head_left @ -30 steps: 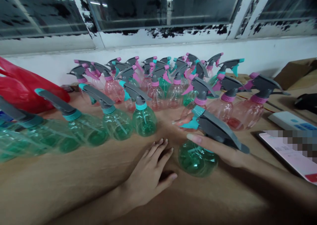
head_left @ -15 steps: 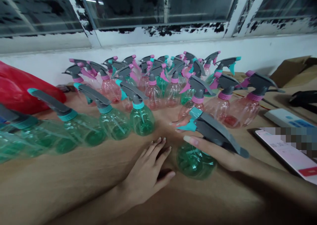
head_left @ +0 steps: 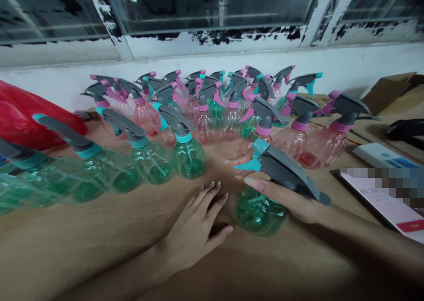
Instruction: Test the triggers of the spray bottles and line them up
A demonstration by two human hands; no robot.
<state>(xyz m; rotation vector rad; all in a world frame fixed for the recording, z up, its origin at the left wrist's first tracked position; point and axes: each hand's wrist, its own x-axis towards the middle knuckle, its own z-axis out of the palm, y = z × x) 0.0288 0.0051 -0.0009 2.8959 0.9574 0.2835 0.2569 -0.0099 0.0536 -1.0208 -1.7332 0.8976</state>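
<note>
Dark window panes (head_left: 212, 9) are set above a white wall (head_left: 56, 73), and against it the back edge of a wooden bench (head_left: 82, 235) is pushed. Toward that back edge, a cluster of pink and green spray bottles (head_left: 207, 126) is gathered; on the left half, a row of green bottles (head_left: 188, 162) is lined up and cut off by the limit of the view. A red bag (head_left: 36, 120) is laid toward the back left corner; a cardboard box (head_left: 391, 95) is placed toward the back right, with a phone (head_left: 374, 197) nearer on that side.

Well in front of the cluster, one green bottle (head_left: 260, 217) is held about its neck by the right hand (head_left: 294, 199), the thumb pressed on the near side and fingertips shown beyond the teal trigger (head_left: 250, 164). The left hand (head_left: 192, 235) is laid palm down on the bench just beside it, fingers loosely spread, nothing gripped.

As far as can be judged, a spray head (head_left: 288, 171) is already seated on the held bottle, and the same is seen wherever another neck is visible. Whether its collar is fully tightened cannot be told, being covered by the hand. The held bottle is not yet placed among the others.
</note>
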